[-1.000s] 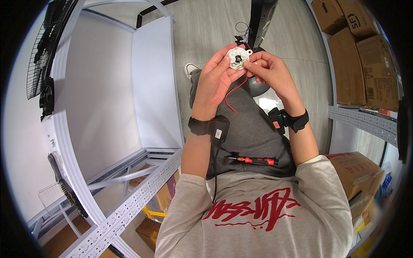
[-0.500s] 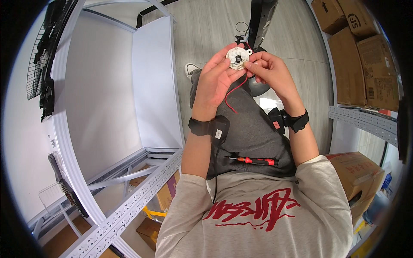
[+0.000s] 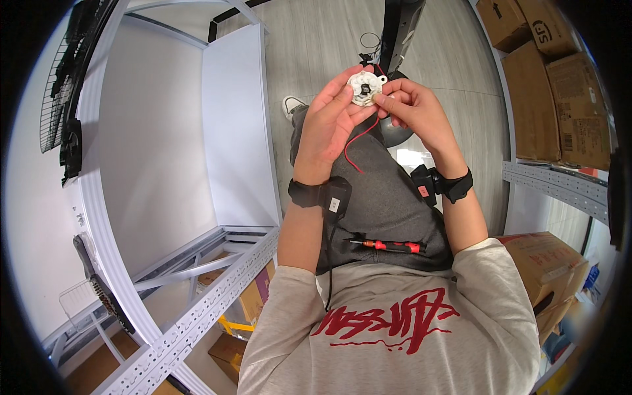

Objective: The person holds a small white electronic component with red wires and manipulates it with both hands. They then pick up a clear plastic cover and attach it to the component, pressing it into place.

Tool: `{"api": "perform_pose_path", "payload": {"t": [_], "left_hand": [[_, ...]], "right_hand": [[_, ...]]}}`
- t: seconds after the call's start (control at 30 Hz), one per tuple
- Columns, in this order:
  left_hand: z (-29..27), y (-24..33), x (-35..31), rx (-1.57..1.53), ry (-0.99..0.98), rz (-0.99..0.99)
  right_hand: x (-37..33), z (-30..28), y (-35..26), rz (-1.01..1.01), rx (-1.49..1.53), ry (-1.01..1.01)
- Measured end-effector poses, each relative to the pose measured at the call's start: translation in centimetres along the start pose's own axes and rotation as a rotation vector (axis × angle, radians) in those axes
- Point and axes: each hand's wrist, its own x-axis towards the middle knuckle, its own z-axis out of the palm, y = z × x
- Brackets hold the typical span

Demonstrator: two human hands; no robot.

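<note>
A round white plastic part (image 3: 360, 81) with a dark centre and a small ring tab sits between my two hands, above my knees. My left hand (image 3: 331, 122) cradles it from the left, thumb on its face and fingers behind it. My right hand (image 3: 415, 108) pinches its lower right edge between thumb and fingers; whether a smaller piece is in that pinch cannot be made out. A red wire (image 3: 352, 146) trails below the part onto my trouser leg. On my lap lies a red and black screwdriver (image 3: 395, 247), its tip pointing left.
A white metal shelf frame (image 3: 237, 125) stands at the left, with a perforated beam (image 3: 197, 322) below. Cardboard boxes (image 3: 533, 99) are stacked on a rack at the right, and another box (image 3: 550, 266) stands lower. A black post (image 3: 399, 33) rises beyond my hands.
</note>
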Motion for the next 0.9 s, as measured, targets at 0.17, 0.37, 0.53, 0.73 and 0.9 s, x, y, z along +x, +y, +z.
{"api": "perform_pose_path", "payload": {"t": [0.17, 0.37, 0.53, 0.73, 0.9], "left_hand": [[0.10, -0.03, 0.00, 0.004, 0.012, 0.001], [-0.04, 0.08, 0.02, -0.016, 0.010, -0.004], [-0.03, 0.08, -0.02, -0.030, 0.001, -0.001], [0.07, 0.12, -0.03, -0.009, 0.011, -0.005], [0.06, -0.01, 0.03, 0.002, 0.023, -0.006]], "right_hand": [[-0.02, 0.03, -0.19, 0.010, -0.007, 0.001], [0.04, -0.04, -0.09, -0.001, -0.012, -0.003], [0.17, -0.13, 0.18, -0.007, -0.009, -0.003], [0.11, -0.04, 0.02, -0.004, -0.002, -0.002], [0.07, 0.03, -0.06, -0.001, 0.004, -0.001]]}}
